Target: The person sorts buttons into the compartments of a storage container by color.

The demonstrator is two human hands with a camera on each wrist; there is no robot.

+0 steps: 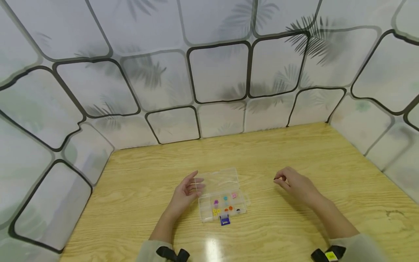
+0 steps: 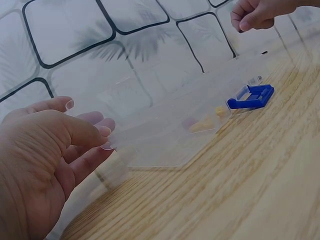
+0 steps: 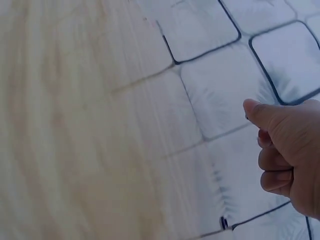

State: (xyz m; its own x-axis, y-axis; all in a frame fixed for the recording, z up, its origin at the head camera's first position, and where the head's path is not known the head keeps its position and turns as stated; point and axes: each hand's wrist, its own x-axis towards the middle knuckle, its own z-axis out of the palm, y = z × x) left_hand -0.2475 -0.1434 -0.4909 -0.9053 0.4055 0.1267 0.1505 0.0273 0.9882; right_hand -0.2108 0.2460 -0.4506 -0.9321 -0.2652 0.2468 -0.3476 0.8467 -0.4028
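Observation:
A clear plastic compartment box (image 1: 206,214) lies on the table with its transparent lid (image 1: 217,182) raised at the back. Small purple, blue, pink, yellow, orange and dark pieces sit in its compartments. My left hand (image 1: 186,193) holds the box at its left side, thumb at the edge and some fingers behind the clear lid. Off to the right of the box, my right hand (image 1: 296,185) is raised above the table. Its thumb and forefinger pinch a tiny dark piece (image 1: 275,178), mostly hidden by the fingertips.
A blue plastic latch (image 1: 224,219) sticks out at the box's front edge. The wood-grain table (image 1: 144,167) extends around the box. Patterned white panels (image 1: 219,72) stand along the back and both sides.

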